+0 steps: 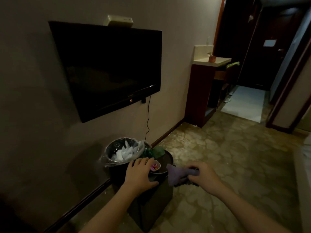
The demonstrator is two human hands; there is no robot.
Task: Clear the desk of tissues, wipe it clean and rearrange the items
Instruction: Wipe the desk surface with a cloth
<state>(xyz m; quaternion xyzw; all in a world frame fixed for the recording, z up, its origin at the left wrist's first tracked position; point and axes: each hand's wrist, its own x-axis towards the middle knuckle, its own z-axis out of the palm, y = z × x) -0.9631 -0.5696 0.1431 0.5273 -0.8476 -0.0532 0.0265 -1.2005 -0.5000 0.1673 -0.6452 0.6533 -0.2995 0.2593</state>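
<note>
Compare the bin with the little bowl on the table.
The bin is far bigger than the bowl. The bin has a clear plastic liner; the bowl has none. The bin holds white tissues, the bowl small colourful bits. The bin stands beside the table by the wall; the bowl sits on it, at the left hand. Both are round and open on top.

The left hand (139, 172) covers part of the bowl (156, 166); its coloured contents are indistinct.
</note>
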